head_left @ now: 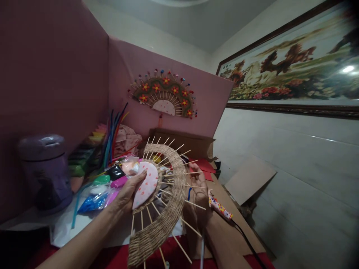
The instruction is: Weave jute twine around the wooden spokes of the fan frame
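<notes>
My left hand (131, 188) grips a half-round fan by its dotted pink-and-white centre piece (147, 183), thumb on top. Thin wooden sticks radiate from that centre through a wide band of woven tan cord (178, 186), and their tips stick out past it. The fan is tilted, its curved side to the right. My right hand (199, 183) is beside the outer stick tips, partly behind them, with palm showing and fingers loosely curled and apart. Nothing shows in its grasp; whether it touches a stick is unclear. Close by lies a glue gun with a colourful dotted cover (220, 208).
A finished-looking fan with orange flowers (165, 91) hangs on the pink board (202, 97). To the left are a purple canister (46, 175), pipe cleaners (112, 134) and bags of coloured clay (95, 200). Cardboard (232, 224) lies under the glue gun's black cord (246, 241).
</notes>
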`<action>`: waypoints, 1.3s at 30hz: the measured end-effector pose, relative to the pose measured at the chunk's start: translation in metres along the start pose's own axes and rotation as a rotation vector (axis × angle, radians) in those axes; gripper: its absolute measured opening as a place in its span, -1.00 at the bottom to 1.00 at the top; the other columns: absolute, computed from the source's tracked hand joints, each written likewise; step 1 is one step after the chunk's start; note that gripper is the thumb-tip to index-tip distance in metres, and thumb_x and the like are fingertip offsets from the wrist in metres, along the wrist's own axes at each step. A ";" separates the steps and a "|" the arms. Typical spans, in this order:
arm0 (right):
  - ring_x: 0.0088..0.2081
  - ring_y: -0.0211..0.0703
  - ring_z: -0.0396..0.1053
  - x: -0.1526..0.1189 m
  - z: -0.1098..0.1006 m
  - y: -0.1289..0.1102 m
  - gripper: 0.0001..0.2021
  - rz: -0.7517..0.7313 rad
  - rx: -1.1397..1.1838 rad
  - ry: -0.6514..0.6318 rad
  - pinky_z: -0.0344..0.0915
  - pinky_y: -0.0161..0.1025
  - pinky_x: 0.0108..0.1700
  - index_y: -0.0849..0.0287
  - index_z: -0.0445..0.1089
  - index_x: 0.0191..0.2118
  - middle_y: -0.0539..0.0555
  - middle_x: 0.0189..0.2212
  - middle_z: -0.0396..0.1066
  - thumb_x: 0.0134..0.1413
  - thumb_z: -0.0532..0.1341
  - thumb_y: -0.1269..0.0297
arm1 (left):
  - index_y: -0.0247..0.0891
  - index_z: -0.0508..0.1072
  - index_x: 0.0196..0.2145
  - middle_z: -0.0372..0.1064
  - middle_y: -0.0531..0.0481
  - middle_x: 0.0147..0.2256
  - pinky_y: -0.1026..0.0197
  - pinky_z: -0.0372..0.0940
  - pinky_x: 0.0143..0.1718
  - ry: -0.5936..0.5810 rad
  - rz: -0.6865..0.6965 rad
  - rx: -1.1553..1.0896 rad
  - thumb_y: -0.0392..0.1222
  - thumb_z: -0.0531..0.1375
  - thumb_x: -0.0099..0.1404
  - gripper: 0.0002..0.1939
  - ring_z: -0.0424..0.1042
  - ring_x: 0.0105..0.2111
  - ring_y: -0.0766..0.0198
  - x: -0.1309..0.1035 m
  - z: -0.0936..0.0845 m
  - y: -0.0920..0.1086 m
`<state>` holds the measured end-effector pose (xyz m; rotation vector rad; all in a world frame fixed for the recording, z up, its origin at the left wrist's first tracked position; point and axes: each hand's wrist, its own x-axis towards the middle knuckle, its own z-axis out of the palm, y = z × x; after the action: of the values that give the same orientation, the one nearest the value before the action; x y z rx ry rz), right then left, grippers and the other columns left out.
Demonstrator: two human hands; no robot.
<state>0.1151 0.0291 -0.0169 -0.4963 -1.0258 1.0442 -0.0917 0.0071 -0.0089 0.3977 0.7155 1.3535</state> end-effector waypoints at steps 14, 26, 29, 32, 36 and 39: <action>-0.71 -0.49 -0.09 0.005 -0.008 0.013 -0.75 0.308 0.041 0.006 -0.10 -0.50 -0.68 0.21 0.35 -0.44 -0.20 -0.73 0.07 -0.17 0.35 0.16 | -0.37 0.42 -0.19 0.51 -0.21 -0.43 0.05 0.46 -0.37 0.022 -0.040 -0.094 -0.27 0.18 0.18 -0.78 0.52 -0.48 0.07 0.006 -0.008 -0.005; -0.65 -0.43 0.00 -0.001 -0.008 0.022 -0.78 0.246 -0.125 0.036 -0.01 -0.45 -0.60 0.19 0.37 -0.42 -0.14 -0.66 0.17 -0.10 0.30 0.15 | -0.36 0.36 -0.07 0.52 -0.20 -0.41 -0.02 0.45 -0.30 0.091 -0.074 -0.122 -0.27 0.12 0.24 -0.71 0.52 -0.47 0.08 0.002 0.001 -0.001; -0.65 -0.42 -0.03 -0.002 -0.008 0.019 -0.77 0.219 -0.226 0.029 -0.03 -0.44 -0.61 0.20 0.36 -0.45 -0.13 -0.67 0.15 -0.07 0.28 0.12 | -0.36 0.34 -0.03 0.52 -0.18 -0.42 0.00 0.45 -0.32 0.127 -0.040 -0.122 -0.31 0.10 0.25 -0.69 0.52 -0.48 0.09 0.003 0.000 -0.001; -0.64 -0.41 -0.03 -0.003 -0.009 0.019 -0.75 0.220 -0.279 0.006 -0.03 -0.43 -0.60 0.21 0.34 -0.46 -0.13 -0.68 0.12 -0.03 0.25 0.10 | -0.42 0.33 -0.03 0.51 -0.21 -0.47 0.00 0.46 -0.37 0.114 -0.042 -0.104 -0.30 0.07 0.28 -0.69 0.52 -0.50 0.06 0.006 -0.003 -0.001; -0.64 -0.41 -0.05 -0.001 -0.011 0.021 -0.75 0.239 -0.286 -0.016 -0.06 -0.43 -0.61 0.22 0.34 -0.41 -0.14 -0.69 0.08 -0.04 0.25 0.10 | -0.47 0.30 0.00 0.50 -0.23 -0.49 -0.02 0.45 -0.38 0.080 -0.061 -0.087 -0.28 0.07 0.28 -0.65 0.51 -0.52 0.03 0.009 -0.005 -0.001; -0.64 -0.40 -0.02 0.000 -0.010 0.022 -0.74 0.233 -0.335 -0.005 -0.02 -0.42 -0.59 0.23 0.35 -0.42 -0.13 -0.68 0.10 -0.02 0.22 0.09 | -0.48 0.29 0.02 0.50 -0.25 -0.48 -0.05 0.44 -0.38 0.095 -0.070 -0.077 -0.25 0.07 0.28 -0.62 0.51 -0.51 0.00 0.009 -0.005 -0.001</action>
<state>0.1137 0.0406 -0.0381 -0.9037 -1.1743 1.0821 -0.0938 0.0150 -0.0150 0.2459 0.7462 1.3357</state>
